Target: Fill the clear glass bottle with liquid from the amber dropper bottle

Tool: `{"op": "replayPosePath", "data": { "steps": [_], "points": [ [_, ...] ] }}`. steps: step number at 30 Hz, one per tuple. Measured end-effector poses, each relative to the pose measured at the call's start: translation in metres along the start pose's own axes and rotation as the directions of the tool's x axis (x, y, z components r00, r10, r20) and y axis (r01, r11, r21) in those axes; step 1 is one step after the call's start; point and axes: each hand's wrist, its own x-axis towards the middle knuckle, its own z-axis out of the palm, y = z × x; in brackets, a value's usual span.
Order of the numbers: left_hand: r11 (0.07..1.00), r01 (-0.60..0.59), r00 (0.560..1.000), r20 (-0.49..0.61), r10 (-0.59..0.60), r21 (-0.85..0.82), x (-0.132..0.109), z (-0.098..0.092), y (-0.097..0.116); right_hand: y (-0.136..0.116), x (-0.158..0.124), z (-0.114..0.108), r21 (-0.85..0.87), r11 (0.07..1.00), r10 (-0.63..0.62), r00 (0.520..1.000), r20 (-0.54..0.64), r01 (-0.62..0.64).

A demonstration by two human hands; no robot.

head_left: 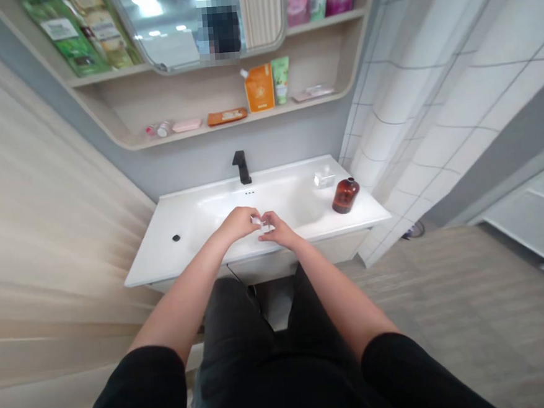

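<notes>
Noting a small clear item (pixel 259 221) pinched between left hand (pixel 237 224) and right hand (pixel 279 230), both partly closed on it above the front edge of the sink (pixel 183 260); item looks light and slippery, safest held by its sides.

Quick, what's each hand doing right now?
Left hand: closed, pinching a small whitish object, too small to identify.
Right hand: closed, apparently gripping the same object.

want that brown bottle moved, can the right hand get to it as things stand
Probably yes. The right hand sits at the front of the white basin, and nothing stands between it and the brown bottle. It would first leave the small clear item between it and the left hand.
</notes>
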Motion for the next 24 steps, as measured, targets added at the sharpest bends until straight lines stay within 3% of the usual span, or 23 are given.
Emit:
{"op": "replayPosePath", "data": {
  "steps": [3, 5, 9, 13, 18, 24],
  "points": [
    [0.988, -0.083, 0.996, 0.027, 0.087, -0.129, -0.008, 0.003, -0.005, 0.002, 0.001, 0.000, 0.019, 1.000, 0.008, 1.000, 0.026, -0.009],
    [0.964, -0.122, 0.992, -0.016, 0.122, -0.237, -0.013, 0.010, -0.010, 0.003, 0.002, 0.000, 0.030, 1.000, 0.004, 0.999, 0.035, -0.005],
    [0.921, -0.076, 0.990, -0.141, 0.023, -0.383, -0.019, 0.035, -0.029, 0.001, 0.000, 0.000, 0.065, 0.998, -0.013, 0.998, 0.061, 0.009],
    [0.801, -0.148, 0.982, -0.184, 0.048, -0.580, -0.024, 0.056, -0.051, -0.006, -0.003, -0.001, 0.068, 0.998, -0.020, 0.996, 0.086, 0.014],
    [0.847, -0.133, 0.979, -0.201, 0.032, -0.515, -0.029, 0.060, -0.059, -0.010, -0.005, -0.001, 0.056, 0.998, -0.022, 0.996, 0.082, 0.017],
    [0.820, -0.137, 0.987, -0.144, 0.068, -0.556, -0.032, 0.053, -0.056, -0.008, -0.006, -0.001, 0.048, 0.999, -0.014, 0.995, 0.097, 0.009]
  ]
}}
